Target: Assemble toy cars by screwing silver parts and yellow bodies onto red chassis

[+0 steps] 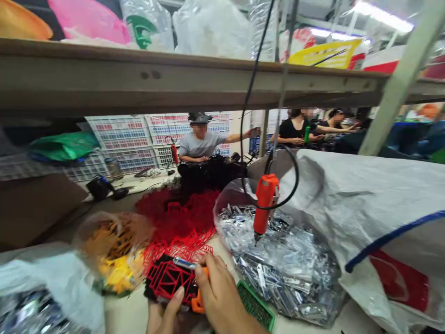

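Observation:
At the bottom centre, my left hand (166, 311) is closed around a black piece with a red lattice frame (174, 280) on its upper face, the thumb lying on its edge. My right hand (222, 294) is closed at the right end of that piece, fingers on a shiny silver strip (184, 263) along its top. An orange part (198, 302) shows at this end, partly under my right hand. Just beyond my hands lies a heap of red lattice frames (187, 218). An orange electric screwdriver (266, 204) hangs tip down, apart from my hands.
A clear bag of silver strips (278, 273) stands on the right, a bag of yellow and orange parts (120, 260) on the left. A green tray (255, 306) holds tiny pieces. A shelf (174, 83) crosses overhead. A person in a grey shirt (201, 146) sits opposite.

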`<control>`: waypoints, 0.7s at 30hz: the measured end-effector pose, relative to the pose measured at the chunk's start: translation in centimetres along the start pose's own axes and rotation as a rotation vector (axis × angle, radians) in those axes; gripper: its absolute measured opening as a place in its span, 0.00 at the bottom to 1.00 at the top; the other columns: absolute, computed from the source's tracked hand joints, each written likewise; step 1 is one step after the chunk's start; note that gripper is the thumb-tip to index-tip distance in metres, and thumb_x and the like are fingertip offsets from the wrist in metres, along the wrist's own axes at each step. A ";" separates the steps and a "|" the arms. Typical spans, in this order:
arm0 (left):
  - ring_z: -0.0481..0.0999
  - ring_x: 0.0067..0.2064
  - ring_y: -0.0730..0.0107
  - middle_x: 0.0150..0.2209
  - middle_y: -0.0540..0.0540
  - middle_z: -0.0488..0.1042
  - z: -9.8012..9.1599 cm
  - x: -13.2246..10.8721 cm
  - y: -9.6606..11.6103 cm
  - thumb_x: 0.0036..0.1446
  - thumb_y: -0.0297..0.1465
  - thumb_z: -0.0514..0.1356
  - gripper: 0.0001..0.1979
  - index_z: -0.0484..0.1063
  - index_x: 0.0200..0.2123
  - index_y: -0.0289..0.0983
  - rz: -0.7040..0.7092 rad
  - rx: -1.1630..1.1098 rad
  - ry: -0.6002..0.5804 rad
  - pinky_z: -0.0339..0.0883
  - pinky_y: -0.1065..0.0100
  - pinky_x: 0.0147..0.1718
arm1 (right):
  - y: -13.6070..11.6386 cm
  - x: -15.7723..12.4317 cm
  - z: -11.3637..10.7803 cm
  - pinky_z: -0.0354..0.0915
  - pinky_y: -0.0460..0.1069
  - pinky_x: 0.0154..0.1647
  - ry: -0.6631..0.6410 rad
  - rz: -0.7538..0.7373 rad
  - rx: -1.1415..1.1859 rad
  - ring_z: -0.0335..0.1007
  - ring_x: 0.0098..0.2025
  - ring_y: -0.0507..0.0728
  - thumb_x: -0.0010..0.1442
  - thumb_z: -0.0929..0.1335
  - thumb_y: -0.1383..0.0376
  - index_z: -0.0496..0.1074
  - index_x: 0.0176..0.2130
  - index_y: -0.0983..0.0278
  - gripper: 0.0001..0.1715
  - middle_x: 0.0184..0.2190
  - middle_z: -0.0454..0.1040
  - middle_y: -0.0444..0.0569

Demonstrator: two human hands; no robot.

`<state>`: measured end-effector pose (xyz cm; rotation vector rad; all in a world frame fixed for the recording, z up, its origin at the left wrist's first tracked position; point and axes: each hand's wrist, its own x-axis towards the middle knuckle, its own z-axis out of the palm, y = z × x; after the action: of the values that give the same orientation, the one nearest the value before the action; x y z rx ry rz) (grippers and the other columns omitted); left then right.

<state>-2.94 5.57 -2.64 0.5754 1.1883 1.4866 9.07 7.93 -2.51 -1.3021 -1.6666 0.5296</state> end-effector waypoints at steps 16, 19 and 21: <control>0.82 0.49 0.59 0.58 0.43 0.75 0.0 0.8 1.4 0.52 0.39 0.70 0.38 0.58 0.63 0.50 0.036 -0.071 0.000 0.77 0.58 0.49 | 0.8 1.3 -1.9 0.56 0.48 0.31 -0.251 -0.002 0.030 0.63 0.28 0.54 0.71 0.59 0.58 0.66 0.31 0.61 0.19 0.25 0.69 0.43; 0.80 0.51 0.57 0.61 0.42 0.72 -0.6 1.4 1.9 0.53 0.40 0.69 0.39 0.56 0.66 0.50 0.158 -0.073 0.079 0.77 0.59 0.49 | 0.1 1.3 -3.2 0.58 0.48 0.34 -0.420 -0.092 -0.035 0.66 0.31 0.54 0.68 0.66 0.61 0.71 0.32 0.62 0.12 0.28 0.70 0.43; 0.80 0.51 0.56 0.59 0.42 0.73 -1.1 1.8 2.3 0.54 0.42 0.68 0.39 0.57 0.66 0.48 0.229 -0.040 0.130 0.77 0.59 0.48 | -0.7 0.9 -3.4 0.62 0.49 0.39 -0.549 -0.202 -0.128 0.70 0.38 0.56 0.64 0.71 0.63 0.75 0.35 0.62 0.06 0.32 0.74 0.45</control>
<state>-5.45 7.02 -1.41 0.6103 1.2207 1.7603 11.64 7.84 0.02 -1.1164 -2.2887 0.7101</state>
